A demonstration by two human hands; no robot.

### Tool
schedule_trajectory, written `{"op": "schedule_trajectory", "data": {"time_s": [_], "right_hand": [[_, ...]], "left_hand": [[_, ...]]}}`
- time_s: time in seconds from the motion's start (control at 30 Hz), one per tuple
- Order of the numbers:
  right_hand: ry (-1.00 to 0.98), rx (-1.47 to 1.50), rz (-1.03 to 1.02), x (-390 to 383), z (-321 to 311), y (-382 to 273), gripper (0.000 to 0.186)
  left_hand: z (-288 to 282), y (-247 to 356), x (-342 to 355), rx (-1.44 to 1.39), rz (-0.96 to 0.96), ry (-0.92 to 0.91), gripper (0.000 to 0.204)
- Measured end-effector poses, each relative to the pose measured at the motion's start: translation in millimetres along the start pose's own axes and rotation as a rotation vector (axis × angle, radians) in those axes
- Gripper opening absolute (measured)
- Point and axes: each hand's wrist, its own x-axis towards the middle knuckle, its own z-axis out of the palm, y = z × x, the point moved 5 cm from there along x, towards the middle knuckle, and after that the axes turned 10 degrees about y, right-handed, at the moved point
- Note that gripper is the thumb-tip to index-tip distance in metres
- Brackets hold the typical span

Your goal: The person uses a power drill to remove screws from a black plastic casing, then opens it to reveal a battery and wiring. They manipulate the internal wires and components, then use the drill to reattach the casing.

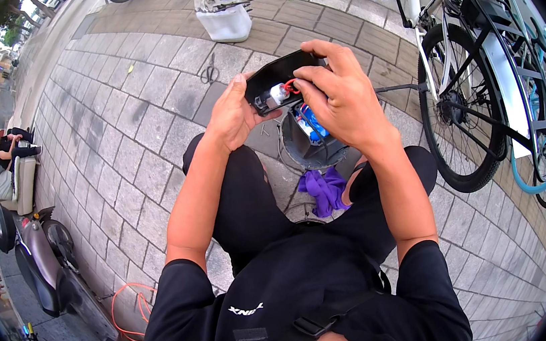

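My left hand (229, 108) grips the left end of a black case (265, 73) held up in front of me. My right hand (339, 99) is on the case's right side, with thumb and index finger at a red wire (290, 85). A clear and white fitting (273, 96) lies inside the case beside the wire. Below the hands stands a dark bucket (298, 151) with blue items (311, 124) in it. A purple cloth (323, 195) lies between my legs.
Bicycles (448, 110) stand at the right. A white plastic jug (223, 24) holding tools is ahead on the paving (112, 121). A scooter (46, 277) and orange hose (135, 287) are at the lower left. A seated person (8, 150) is at far left.
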Motion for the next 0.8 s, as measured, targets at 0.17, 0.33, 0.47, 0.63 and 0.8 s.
{"op": "schedule_trajectory", "data": {"time_s": [0.17,0.33,0.47,0.63,0.8], "right_hand": [[0.021,-0.002,0.004,3,3,5,0.017],[0.044,0.004,0.079,5,8,14,0.017],[0.014,-0.048,0.117,10,12,24,0.017],[-0.052,-0.071,0.177,14,18,25,0.019],[-0.089,-0.082,0.255,15,22,27,0.023]], "left_hand": [[-3,-4,3,0.031,0.001,0.033,0.055],[-7,1,3,0.107,0.025,0.066,0.058],[-6,6,1,0.155,0.001,0.126,0.064],[-9,6,-2,0.158,-0.035,0.098,0.068],[-11,4,-3,0.165,-0.062,0.064,0.071]]}}
